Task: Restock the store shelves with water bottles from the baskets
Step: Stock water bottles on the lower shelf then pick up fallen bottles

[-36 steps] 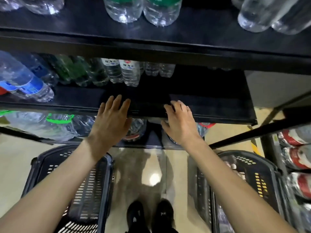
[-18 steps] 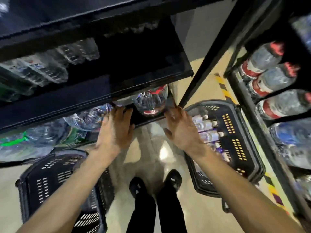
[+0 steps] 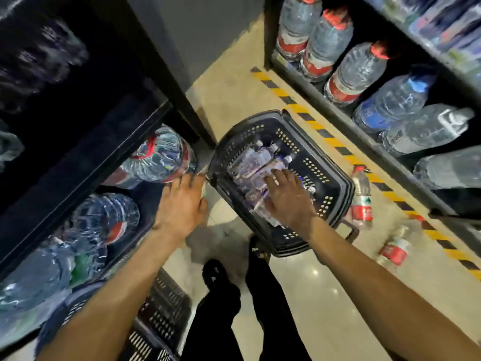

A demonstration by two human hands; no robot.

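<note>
Black plastic basket [image 3: 335, 175] stands on the floor, holding small water bottles [image 3: 250, 162] that lie on their sides. Over them hangs the right hand [image 3: 289, 199], fingers straight and spread, grasping nothing; I cannot tell if it touches them. The left hand [image 3: 182, 204], likewise released, is at the front edge of the left shelf [image 3: 78, 183], just beside a large red-capped bottle [image 3: 158, 157]. Two red-labelled bottles [image 3: 361, 201] lie near the basket.

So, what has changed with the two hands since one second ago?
The right hand left the black shelf edge and went down into the black plastic basket, over the small clear bottles. The left hand dropped lower, beside a large clear red-labelled bottle. Both stay open, holding nothing.
</note>
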